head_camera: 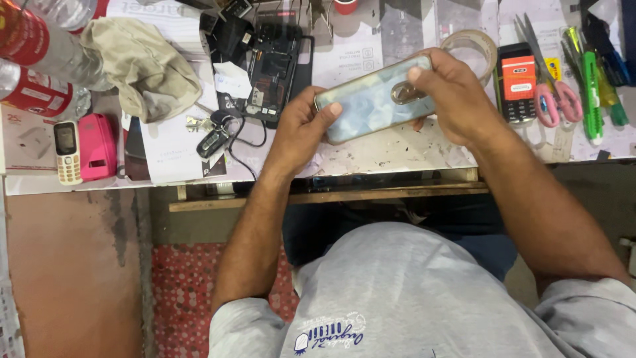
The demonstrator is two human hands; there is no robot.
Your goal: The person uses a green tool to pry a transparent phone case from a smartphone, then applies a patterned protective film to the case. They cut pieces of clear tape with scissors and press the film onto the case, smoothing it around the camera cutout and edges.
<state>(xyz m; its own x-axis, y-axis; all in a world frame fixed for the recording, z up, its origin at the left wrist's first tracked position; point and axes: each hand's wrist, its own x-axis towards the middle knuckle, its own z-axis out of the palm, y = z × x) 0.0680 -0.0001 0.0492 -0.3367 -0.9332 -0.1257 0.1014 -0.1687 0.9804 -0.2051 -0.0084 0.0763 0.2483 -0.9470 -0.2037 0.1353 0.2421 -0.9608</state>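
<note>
Both hands, left (301, 129) and right (450, 93), clasp the cased phone (374, 99), long axis crosswise, right end tilted farther away.

We see pink-handled steel scissors (553, 99) right of the grip, and a crumpled beige cloth (142, 66) far left.

1. Pale, scratched worktop (397, 149), covered in paper sheets, spanning the top of view.
2. Wooden rail (331, 196) under the front edge.
3. Reddish-brown floor (66, 265) at left, red speckled mat (182, 292) beside it.
4. Even, bright lighting, no hard shadows.
</note>
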